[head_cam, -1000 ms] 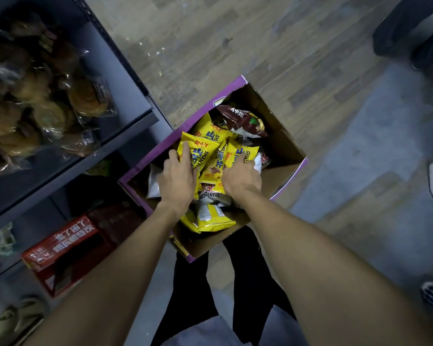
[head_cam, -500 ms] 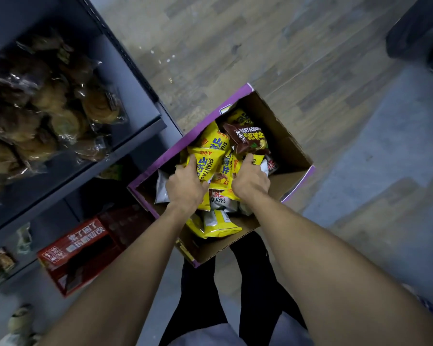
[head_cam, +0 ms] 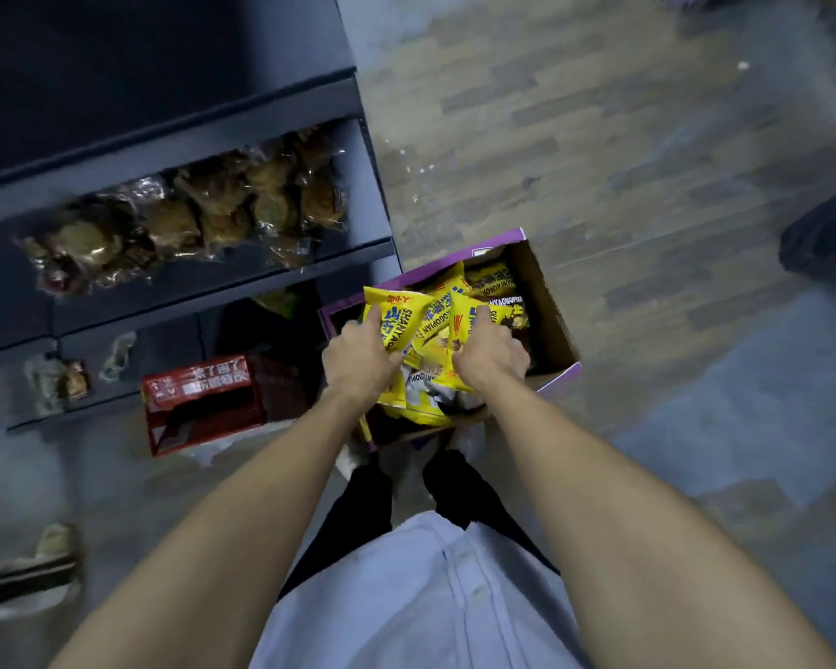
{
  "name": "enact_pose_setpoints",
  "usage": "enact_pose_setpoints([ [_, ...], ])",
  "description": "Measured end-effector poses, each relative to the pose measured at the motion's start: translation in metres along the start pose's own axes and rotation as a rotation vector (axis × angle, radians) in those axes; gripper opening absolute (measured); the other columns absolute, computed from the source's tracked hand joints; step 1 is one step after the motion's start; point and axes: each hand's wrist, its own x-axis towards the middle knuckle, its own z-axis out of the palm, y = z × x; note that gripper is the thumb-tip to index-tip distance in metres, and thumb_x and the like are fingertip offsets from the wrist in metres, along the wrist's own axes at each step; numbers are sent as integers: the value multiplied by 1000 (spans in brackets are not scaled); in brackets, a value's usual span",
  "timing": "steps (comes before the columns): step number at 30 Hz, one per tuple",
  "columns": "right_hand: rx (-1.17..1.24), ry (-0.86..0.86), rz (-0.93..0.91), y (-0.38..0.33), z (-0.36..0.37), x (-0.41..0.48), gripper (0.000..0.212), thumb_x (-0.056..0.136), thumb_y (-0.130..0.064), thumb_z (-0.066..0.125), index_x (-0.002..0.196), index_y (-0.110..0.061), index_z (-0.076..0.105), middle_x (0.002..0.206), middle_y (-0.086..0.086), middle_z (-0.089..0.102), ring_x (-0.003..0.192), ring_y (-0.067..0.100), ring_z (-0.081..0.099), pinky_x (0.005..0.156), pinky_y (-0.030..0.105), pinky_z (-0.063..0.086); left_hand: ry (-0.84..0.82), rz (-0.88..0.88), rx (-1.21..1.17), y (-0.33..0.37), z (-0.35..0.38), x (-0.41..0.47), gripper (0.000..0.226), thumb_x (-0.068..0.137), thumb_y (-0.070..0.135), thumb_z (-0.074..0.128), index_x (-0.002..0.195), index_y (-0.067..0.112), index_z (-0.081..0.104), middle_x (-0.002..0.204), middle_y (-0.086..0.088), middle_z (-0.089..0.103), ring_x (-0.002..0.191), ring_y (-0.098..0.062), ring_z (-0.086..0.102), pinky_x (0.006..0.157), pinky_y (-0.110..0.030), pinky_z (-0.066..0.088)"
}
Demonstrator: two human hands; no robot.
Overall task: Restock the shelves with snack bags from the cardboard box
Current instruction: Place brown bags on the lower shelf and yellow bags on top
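Head view: left hand [head_cam: 358, 362] and right hand [head_cam: 492, 360] grip shiny yellow snack bags [head_cam: 401, 317], now lifted higher in the purple-edged cardboard box [head_cam: 549, 311]; fingertips hidden.

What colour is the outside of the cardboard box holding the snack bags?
Purple, along the outer edge of the open cardboard box; it shows best in the head view.

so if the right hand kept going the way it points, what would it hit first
The right hand meets the yellow bags it grips; beyond them probably the box wall, depth unclear.
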Motion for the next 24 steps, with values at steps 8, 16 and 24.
enact_pose_setpoints([
  [8, -72, 136, -192, -53, -20, -52, 42, 94, -20, 56, 131, -19, 37, 111, 12, 66, 103, 34, 63, 68, 36, 39, 151, -42, -48, -47, -59, -37, 69, 83, 41, 67, 142, 23, 35, 113, -14, 58, 101, -38, 60, 77, -42, 48],
  [16, -30, 337, -405, -143, -18, -144, 69, 92, -21, 59, 148, -28, 20, 106, 13, 68, 99, 38, 65, 68, 38, 41, 423, 42, -36, -158, -113, -104, 71, 80, 44, 67, 141, 23, 36, 104, -10, 60, 91, -34, 63, 65, -39, 50],
  [24, -58, 565, -701, -241, -35, -226, 67, 91, -24, 60, 145, -32, 21, 104, 11, 67, 91, 39, 65, 72, 43, 50, 696, -24, -164, -253, -195, -152, 71, 81, 45, 67, 141, 22, 37, 97, -9, 58, 85, -35, 63, 62, -38, 45],
])
